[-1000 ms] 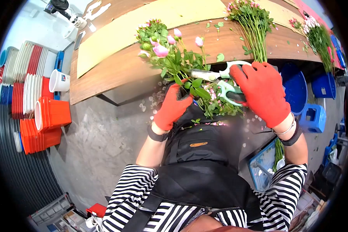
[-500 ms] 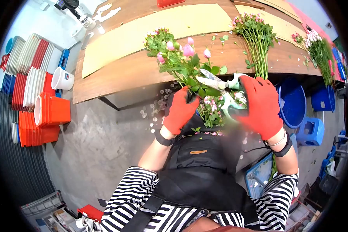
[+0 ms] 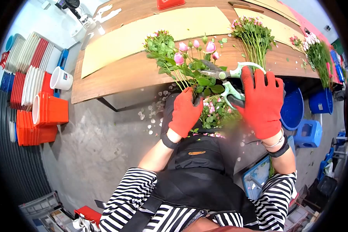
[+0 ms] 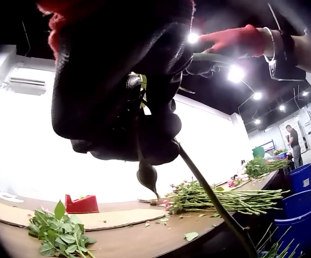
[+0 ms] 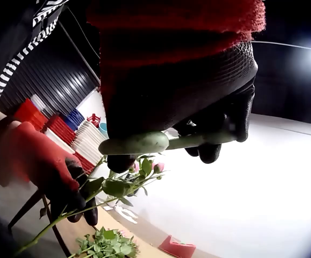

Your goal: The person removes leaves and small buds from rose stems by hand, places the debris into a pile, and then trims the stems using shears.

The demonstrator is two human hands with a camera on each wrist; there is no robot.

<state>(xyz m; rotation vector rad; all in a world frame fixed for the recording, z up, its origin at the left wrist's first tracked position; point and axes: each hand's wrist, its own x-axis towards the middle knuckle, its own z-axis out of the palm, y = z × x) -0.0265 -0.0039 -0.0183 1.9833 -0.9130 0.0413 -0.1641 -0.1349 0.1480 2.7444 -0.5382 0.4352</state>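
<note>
Since the shears (image 3: 222,75) sit this close to the leaves, my biggest worry is cutting something I'd rather not. They're clamped in my right hand (image 3: 262,104), and the blades look slightly parted, just right of the rose spray (image 3: 206,81). Can't tell if they're touching any stalk. If the leaves hide where the blades bite, I could lop off a side shoot with a good bloom on it. My left thumb (image 3: 198,101) is near too, so a sloppy snip might nick it. Also, I've got the spray pinched in my left hand (image 3: 186,110), and if I pinch too loosely, a tug from the shears could twist it round.

As for the spray, it's upper middle of the head view, leaning up over the edge of the table (image 3: 104,89). Several cupped pink blooms (image 3: 210,47), one tight green bud (image 3: 205,39), broad dark leaves lower down. In the left wrist view the bare stem (image 4: 206,185) runs towards bottom right with a knobbly bit near the end, possibly prickly.
</note>
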